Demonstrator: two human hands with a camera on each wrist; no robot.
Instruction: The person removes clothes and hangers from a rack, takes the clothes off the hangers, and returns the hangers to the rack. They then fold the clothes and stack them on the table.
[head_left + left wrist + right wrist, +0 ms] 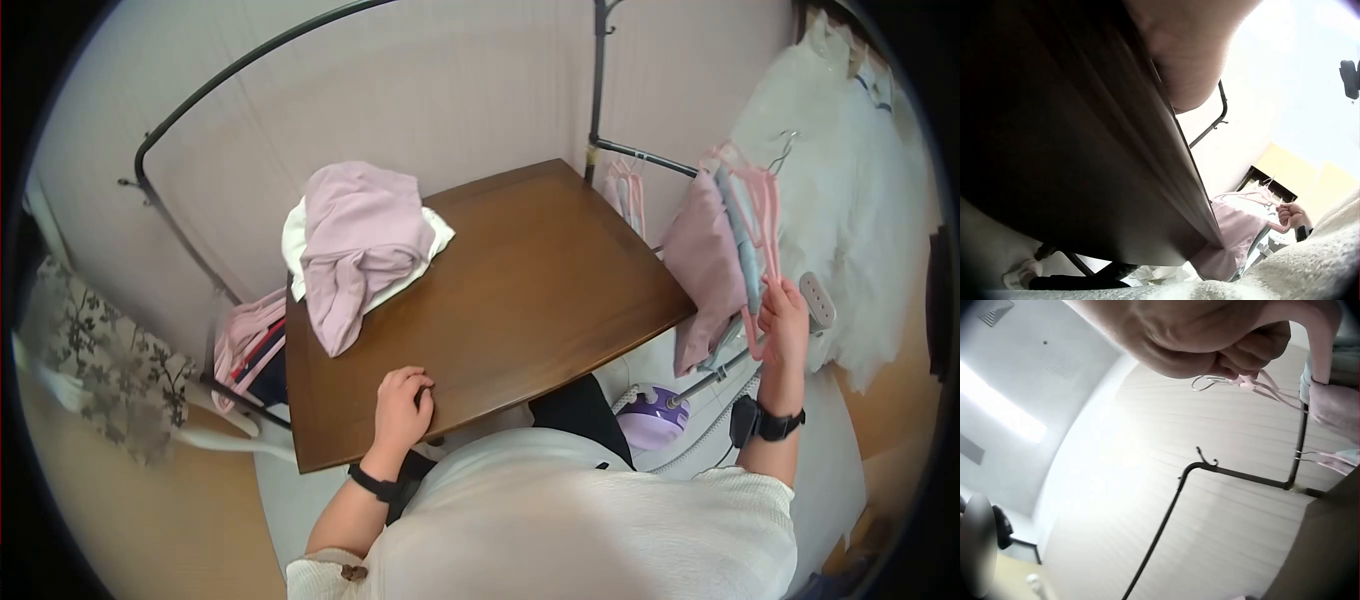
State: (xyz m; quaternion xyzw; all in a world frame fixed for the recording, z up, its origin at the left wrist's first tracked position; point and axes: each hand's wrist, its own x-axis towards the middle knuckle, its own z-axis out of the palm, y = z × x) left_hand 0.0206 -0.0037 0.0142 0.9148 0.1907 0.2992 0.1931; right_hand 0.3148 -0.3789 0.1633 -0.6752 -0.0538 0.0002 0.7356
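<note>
Pink hangers (757, 215), right of frame, pinched near the bottom by right hand (785, 320) grip, steadying the bunch. Left hand (400, 408) relaxed, flat on bench (520, 290) edge, holding nothing.

The head view looks steeply down on the table (520, 290). The left wrist view hugs its edge, facing the rack (1219, 119). The right wrist view looks upward; all share that rack.
</note>
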